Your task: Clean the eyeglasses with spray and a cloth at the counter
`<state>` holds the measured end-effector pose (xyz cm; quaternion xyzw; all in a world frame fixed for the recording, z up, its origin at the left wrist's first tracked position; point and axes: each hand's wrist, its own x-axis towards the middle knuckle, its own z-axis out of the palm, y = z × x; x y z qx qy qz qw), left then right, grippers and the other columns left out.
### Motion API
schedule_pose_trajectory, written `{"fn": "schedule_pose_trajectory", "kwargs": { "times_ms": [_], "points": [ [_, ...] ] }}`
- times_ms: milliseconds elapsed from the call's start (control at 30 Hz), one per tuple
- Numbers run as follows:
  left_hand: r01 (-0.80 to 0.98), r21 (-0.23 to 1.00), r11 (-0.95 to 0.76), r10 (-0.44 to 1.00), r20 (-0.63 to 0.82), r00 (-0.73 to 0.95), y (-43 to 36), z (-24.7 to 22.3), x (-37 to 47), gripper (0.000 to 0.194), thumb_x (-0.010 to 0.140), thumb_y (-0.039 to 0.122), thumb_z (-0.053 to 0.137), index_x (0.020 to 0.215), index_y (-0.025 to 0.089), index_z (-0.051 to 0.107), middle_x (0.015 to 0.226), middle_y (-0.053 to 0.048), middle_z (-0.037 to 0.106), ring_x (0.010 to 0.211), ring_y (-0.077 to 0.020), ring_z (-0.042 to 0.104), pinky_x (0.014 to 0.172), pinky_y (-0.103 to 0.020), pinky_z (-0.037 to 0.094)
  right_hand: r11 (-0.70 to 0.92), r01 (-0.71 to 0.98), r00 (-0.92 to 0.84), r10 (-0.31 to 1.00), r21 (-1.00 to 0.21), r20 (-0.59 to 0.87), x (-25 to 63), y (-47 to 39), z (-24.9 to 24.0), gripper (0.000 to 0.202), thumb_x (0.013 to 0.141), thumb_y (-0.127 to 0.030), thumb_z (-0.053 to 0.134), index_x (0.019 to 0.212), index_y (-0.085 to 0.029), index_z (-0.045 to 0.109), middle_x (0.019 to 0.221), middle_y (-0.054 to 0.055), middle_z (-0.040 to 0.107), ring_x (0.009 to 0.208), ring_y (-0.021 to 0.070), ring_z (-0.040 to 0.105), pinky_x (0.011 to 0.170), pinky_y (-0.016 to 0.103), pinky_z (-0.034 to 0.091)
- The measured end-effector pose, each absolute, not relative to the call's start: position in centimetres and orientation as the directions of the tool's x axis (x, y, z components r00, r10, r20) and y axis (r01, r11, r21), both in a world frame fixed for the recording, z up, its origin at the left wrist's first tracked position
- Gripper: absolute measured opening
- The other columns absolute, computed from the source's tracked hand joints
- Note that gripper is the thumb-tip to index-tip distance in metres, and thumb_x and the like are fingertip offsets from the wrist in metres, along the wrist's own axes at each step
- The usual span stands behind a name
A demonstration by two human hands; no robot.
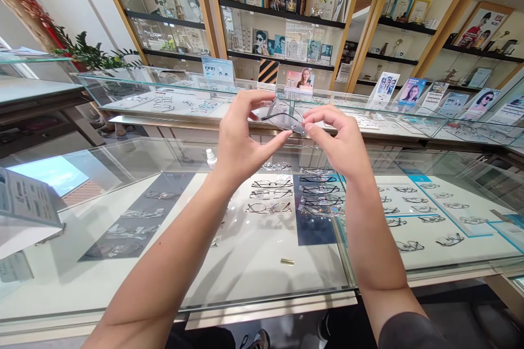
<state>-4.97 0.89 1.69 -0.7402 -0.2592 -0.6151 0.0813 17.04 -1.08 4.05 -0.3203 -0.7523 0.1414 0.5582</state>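
A pair of eyeglasses (282, 116) with clear lenses and a thin dark temple is held up between my two hands, above the glass counter (245, 272). My left hand (241, 139) curves around one side of it, fingers on top and thumb below. At the other side, the fingers and thumb of my right hand (338, 133) pinch the frame near its end. Parts of the frame are hidden by my fingers. Below my hands, several eyeglasses (270, 194) lie in rows inside the counter.
A small white bottle (210, 158) stands beyond my left forearm. A gold-coloured strip (287, 262) lies near the front. At left stands a tilted sign (28, 202). Behind runs another glass display counter (188, 103) with upright cards (218, 72), then wall shelves (282, 6).
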Motion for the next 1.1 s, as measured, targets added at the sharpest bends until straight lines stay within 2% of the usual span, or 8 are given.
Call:
{"fn": "schedule_pose_trajectory", "kwargs": {
  "times_ms": [200,400,533,833,933,967,1033,1100],
  "points": [
    [0.335,0.285,-0.898,0.341,0.932,0.119,1.0,1.4,-4.7,0.061,0.086,0.037,0.088,0.138,0.031,0.057,0.136,-0.010,0.068,0.122,-0.0284,0.072,0.089,-0.041,0.063,0.728,0.271,-0.196,0.682,-0.630,0.704,17.1,-0.9,4.0,0.009,0.093,-0.025,0.073,0.085,-0.026,0.075,0.115,0.005,0.078,0.118,0.0247,0.070,0.109,0.049,0.051],
    [0.298,0.370,-0.880,0.423,0.895,0.139,1.3,1.5,-4.8,0.068,0.086,0.052,0.087,0.141,0.031,0.053,0.135,-0.012,0.069,0.121,-0.0291,0.072,0.082,-0.038,0.064,0.652,0.188,-0.243,0.755,-0.734,0.609,17.2,-0.6,3.8,0.008,0.093,-0.031,0.074,0.088,-0.025,0.077,0.121,0.006,0.079,0.118,0.0245,0.071,0.103,0.047,0.055],
    [0.251,0.386,-0.888,0.429,0.891,0.150,1.6,1.4,-4.9,0.074,0.084,0.062,0.088,0.142,0.033,0.052,0.136,-0.013,0.068,0.119,-0.0291,0.073,0.077,-0.037,0.063,0.593,0.093,-0.266,0.789,-0.800,0.554,17.2,-0.5,3.8,0.012,0.091,-0.038,0.077,0.088,-0.025,0.077,0.115,0.005,0.082,0.110,0.0226,0.074,0.103,0.044,0.056],
    [0.311,0.349,-0.884,0.405,0.904,0.138,1.7,1.4,-4.7,0.078,0.086,0.067,0.083,0.148,0.036,0.048,0.146,-0.012,0.063,0.129,-0.0311,0.068,0.083,-0.039,0.062,0.561,0.044,-0.219,0.813,-0.827,0.540,16.8,-0.2,3.7,0.012,0.088,-0.036,0.079,0.088,-0.024,0.079,0.094,0.003,0.083,0.093,0.0199,0.075,0.092,0.040,0.060],
    [0.388,0.327,-0.861,0.354,0.935,-0.002,0.9,1.3,-4.5,0.072,0.087,0.062,0.082,0.147,0.036,0.051,0.150,-0.010,0.060,0.127,-0.0307,0.067,0.087,-0.041,0.061,0.584,0.087,-0.144,0.809,-0.807,0.570,16.5,0.3,3.3,0.012,0.088,-0.036,0.077,0.088,-0.024,0.078,0.091,0.003,0.082,0.089,0.0194,0.073,0.086,0.039,0.059],
    [0.421,0.328,-0.845,0.329,0.941,-0.073,0.5,1.3,-4.4,0.063,0.089,0.060,0.081,0.142,0.036,0.055,0.144,-0.009,0.064,0.121,-0.0295,0.068,0.087,-0.042,0.059,0.592,0.107,-0.121,0.806,-0.799,0.580,16.5,0.5,3.1,0.013,0.089,-0.036,0.076,0.087,-0.024,0.077,0.090,0.003,0.081,0.088,0.0192,0.073,0.084,0.038,0.059],
    [0.473,0.377,-0.796,0.330,0.926,-0.183,-0.6,1.4,-4.1,0.036,0.096,0.053,0.074,0.125,0.032,0.067,0.114,-0.006,0.071,0.099,-0.0255,0.069,0.082,-0.042,0.057,0.600,0.154,-0.085,0.800,-0.785,0.594,16.3,0.7,2.9,0.013,0.091,-0.035,0.073,0.087,-0.024,0.077,0.088,0.003,0.080,0.085,0.0189,0.072,0.082,0.038,0.059],
    [0.464,0.496,-0.734,0.471,0.864,-0.179,-1.7,1.6,-3.8,0.021,0.100,0.049,0.070,0.103,0.029,0.075,0.078,-0.001,0.064,0.073,-0.0206,0.061,0.068,-0.039,0.051,0.612,0.206,-0.061,0.787,-0.763,0.614,16.0,0.8,2.6,0.012,0.093,-0.033,0.071,0.087,-0.024,0.076,0.089,0.003,0.079,0.084,0.0188,0.072,0.084,0.039,0.059]
  ]
}}
